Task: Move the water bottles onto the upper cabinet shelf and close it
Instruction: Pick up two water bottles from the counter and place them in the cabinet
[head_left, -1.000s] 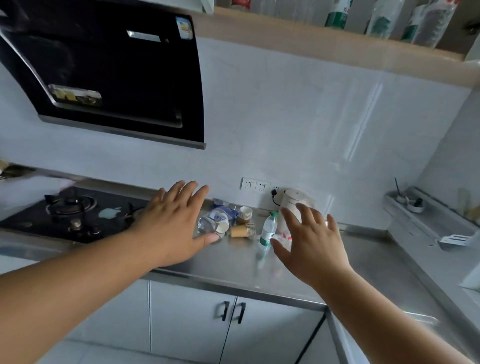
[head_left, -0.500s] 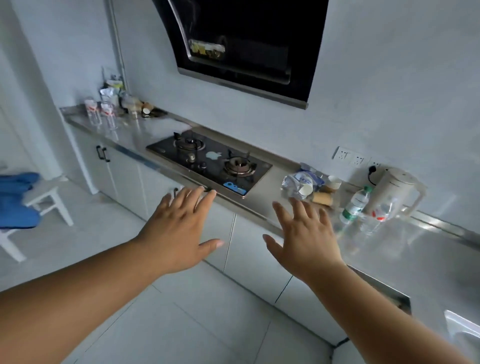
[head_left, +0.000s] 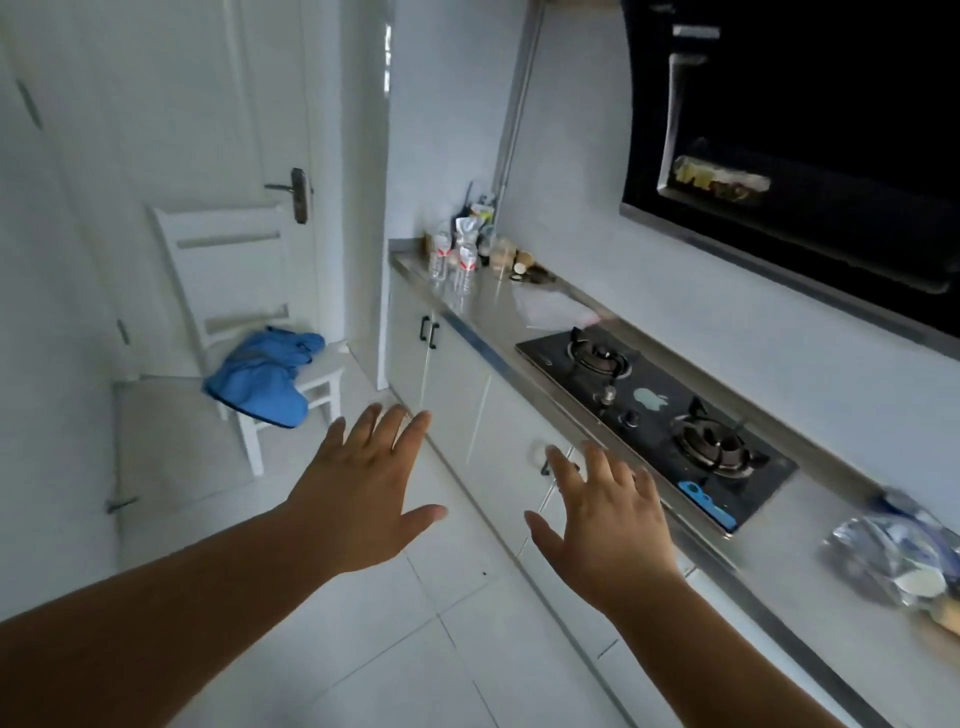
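Note:
Two clear water bottles with red-and-white labels (head_left: 453, 262) stand upright at the far left end of the steel counter (head_left: 483, 306). My left hand (head_left: 366, 488) is stretched out over the floor, fingers spread and empty. My right hand (head_left: 605, 525) hovers in front of the lower cabinet doors, also spread and empty. Both hands are far from the bottles. The upper cabinet shelf is out of view.
A black gas hob (head_left: 654, 415) sits in the counter under a black range hood (head_left: 789, 150). A crumpled plastic bag (head_left: 898, 556) lies at the right. A white chair (head_left: 244, 322) with blue cloth (head_left: 262, 374) stands by a door (head_left: 156, 156). Small jars crowd the far counter corner.
The view has swung left, from the kettle and green-capped bottle on the right to the far left end of the counter. Both hands stayed spread and empty.

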